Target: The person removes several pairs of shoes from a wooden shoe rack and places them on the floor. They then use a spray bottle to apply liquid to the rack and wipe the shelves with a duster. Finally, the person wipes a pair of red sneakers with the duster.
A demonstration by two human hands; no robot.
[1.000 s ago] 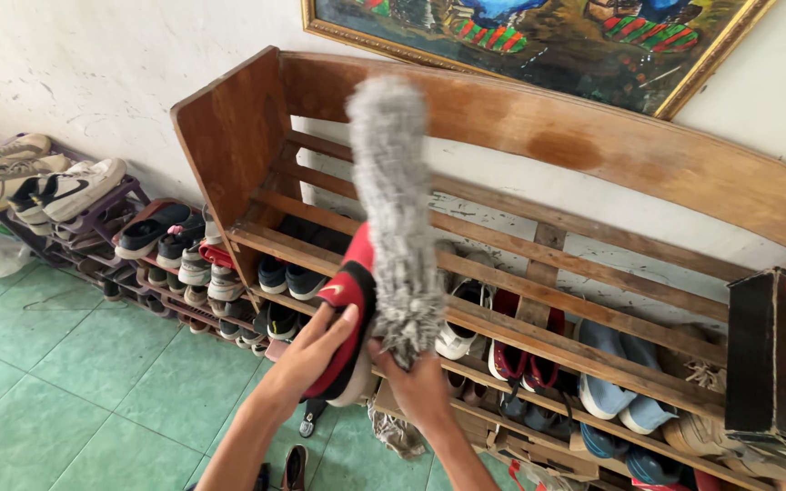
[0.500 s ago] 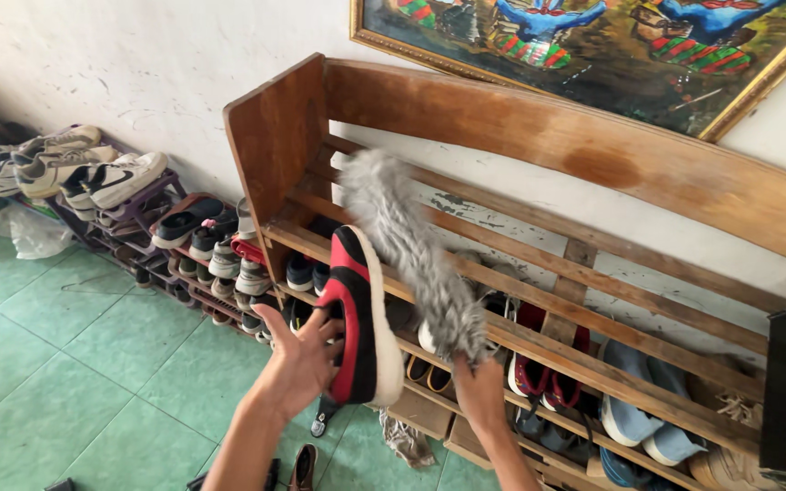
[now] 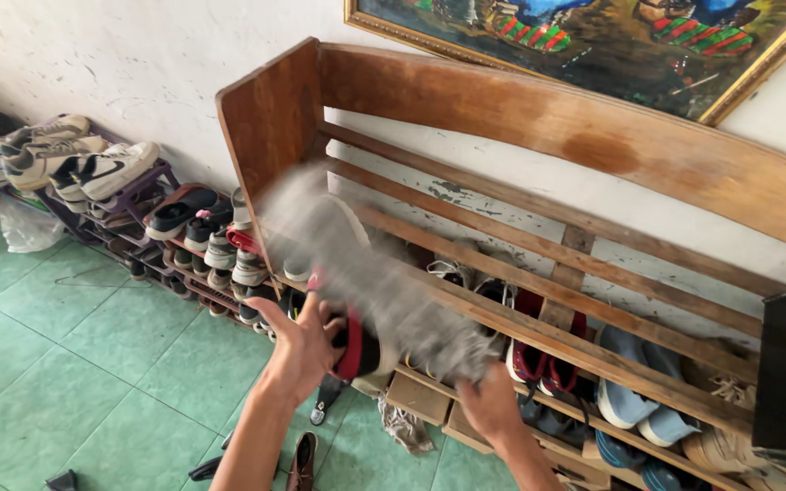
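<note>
Your left hand (image 3: 302,341) grips a red-and-black shoe (image 3: 354,336) in front of the wooden rack's (image 3: 539,118) left end. A blurred grey duster (image 3: 366,282) lies across it, its handle clasped in your right hand (image 3: 491,409).

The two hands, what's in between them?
In the head view, between the left hand and the right hand sits a red and black shoe, with a fluffy grey duster, blurred, lying across it.

Fluffy grey fibre duster (image 3: 384,291), blurred, above the right-hand fingers (image 3: 479,400). Smooth red-black shoe (image 3: 357,350) under left fingers (image 3: 325,318). Behind them, worn matt wooden rack (image 3: 539,118).
</note>
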